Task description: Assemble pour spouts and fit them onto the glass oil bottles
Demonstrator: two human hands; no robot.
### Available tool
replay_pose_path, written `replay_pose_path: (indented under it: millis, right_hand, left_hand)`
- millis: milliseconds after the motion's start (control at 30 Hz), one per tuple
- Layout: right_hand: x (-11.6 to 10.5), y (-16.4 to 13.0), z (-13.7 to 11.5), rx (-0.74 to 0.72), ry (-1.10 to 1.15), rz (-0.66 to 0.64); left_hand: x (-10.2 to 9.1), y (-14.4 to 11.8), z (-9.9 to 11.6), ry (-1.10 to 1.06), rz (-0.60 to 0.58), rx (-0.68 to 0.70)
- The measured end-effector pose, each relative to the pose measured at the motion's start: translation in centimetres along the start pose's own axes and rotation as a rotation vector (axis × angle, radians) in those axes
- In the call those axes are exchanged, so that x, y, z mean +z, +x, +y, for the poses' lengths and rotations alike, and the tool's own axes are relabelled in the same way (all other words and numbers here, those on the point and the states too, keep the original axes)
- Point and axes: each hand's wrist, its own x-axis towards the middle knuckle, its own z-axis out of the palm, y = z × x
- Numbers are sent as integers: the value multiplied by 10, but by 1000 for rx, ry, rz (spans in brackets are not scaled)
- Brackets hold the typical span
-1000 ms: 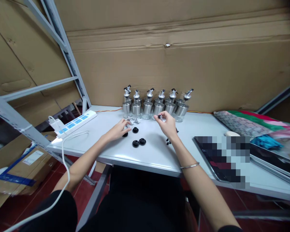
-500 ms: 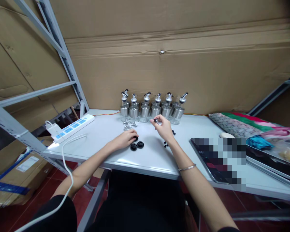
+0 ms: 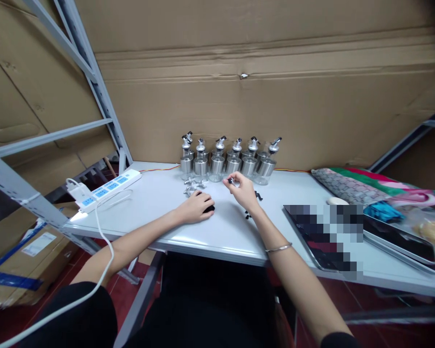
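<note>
Fingertips [image 3: 231, 181] of the right hand [image 3: 243, 192] pinch a small silver spout piece [image 3: 229, 181] near the middle of the frame. It is held a little above the table [image 3: 159, 203], maybe so it can be looked at and turned the right way.

The left hand [image 3: 197, 207] lies palm down on the table, just left of the right hand. Its fingers curl over the small black caps [image 3: 210, 209]. Only a bit of black peeks out at the fingertips, so I cannot tell if the hand is gripping one or just covering them.

A few loose silver parts [image 3: 193, 185] lie just above the left hand. Some tiny black bits [image 3: 247, 215] lie by the right wrist. These small things sit close to the hands, likely so they are easy to reach.

Behind them, a row of shiny bottles [image 3: 224, 162] with spouts stands upright against the cardboard wall [image 3: 275, 106], out of the way.

At the left of the frame, a white power strip [image 3: 105, 186] sits on the table corner. At the right, a dark tray [image 3: 402, 237] and folded cloth [image 3: 366, 186] rest well apart from the hands.
</note>
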Motion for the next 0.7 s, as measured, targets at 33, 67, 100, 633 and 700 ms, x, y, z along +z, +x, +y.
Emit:
replay_pose_path:
  millis: [33,67,100,633,700]
  right_hand:
    - [0,0,1,1,1,-4]
    - [0,0,1,2,3,-7]
    - [0,0,2,3,7,-10]
    - [2,1,11,48,44,-52]
    - [3,2,13,50,37,-50]
  left_hand:
    - [0,2,-2,-3,-3,0]
    - [-1,3,-3,-7,-5,-1]
    - [-1,5,-4,-14,-7,-2]
    - [-1,3,-12,-121,131,-167]
    - [-5,9,-19,-108,199,-261]
